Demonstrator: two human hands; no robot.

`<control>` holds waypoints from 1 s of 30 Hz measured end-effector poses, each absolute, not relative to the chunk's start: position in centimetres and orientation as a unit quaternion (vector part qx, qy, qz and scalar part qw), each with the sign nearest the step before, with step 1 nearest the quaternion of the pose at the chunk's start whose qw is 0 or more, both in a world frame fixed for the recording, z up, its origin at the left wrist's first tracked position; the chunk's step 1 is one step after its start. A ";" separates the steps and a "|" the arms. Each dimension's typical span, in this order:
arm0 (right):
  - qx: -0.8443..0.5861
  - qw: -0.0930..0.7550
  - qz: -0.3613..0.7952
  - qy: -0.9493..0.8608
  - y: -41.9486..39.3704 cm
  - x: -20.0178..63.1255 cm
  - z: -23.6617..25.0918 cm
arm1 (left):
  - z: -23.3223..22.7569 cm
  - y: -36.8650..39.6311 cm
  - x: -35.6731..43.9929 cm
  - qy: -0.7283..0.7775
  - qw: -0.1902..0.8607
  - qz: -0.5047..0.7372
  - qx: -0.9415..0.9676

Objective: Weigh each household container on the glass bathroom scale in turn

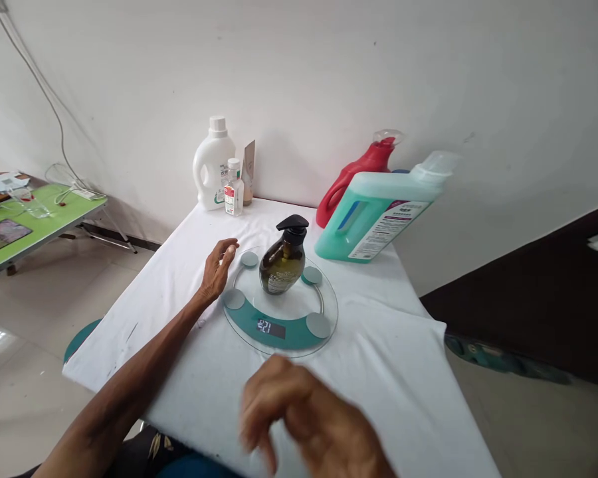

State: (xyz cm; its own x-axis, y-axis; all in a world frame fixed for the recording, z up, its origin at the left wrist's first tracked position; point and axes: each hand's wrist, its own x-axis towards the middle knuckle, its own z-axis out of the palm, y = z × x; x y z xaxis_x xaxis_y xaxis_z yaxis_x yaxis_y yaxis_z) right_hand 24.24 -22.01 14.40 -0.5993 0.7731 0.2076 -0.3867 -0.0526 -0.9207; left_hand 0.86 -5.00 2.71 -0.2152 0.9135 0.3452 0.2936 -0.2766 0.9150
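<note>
A dark pump bottle with a black pump head stands upright on a round glass scale. The scale's display is lit, but its digits are hard to read. Beside the scale's left rim is my left hand, its fingers stretched out with nothing in them. My right hand hovers near the camera, in front of the scale and slightly blurred. Its fingers are bent and apart, and no object shows in it.
On the white-covered table, a white jug, a small clear bottle and a beige tube stand at the back left. A red bottle and a green detergent jug stand back right. Leftward is a green table.
</note>
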 end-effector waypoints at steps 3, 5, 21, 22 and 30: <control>-0.360 0.585 0.533 -0.494 -17.0 28.2 11.9 | 4.2 -5.8 1.7 0.504 0.287 0.557 0.594; -0.491 0.664 0.372 -0.423 -13.2 30.5 9.3 | 4.9 -6.1 2.6 0.485 0.307 0.543 0.613; -0.628 0.553 0.329 -0.438 -3.6 32.3 -0.6 | 5.2 -5.6 8.8 0.590 0.266 0.457 0.610; -0.625 0.546 0.334 -0.447 -3.7 32.4 -0.4 | 5.3 -5.6 8.8 0.596 0.265 0.455 0.606; -0.617 0.517 0.353 -0.477 -3.9 33.3 -0.2 | 9.1 -1.8 8.9 0.546 0.301 0.523 0.581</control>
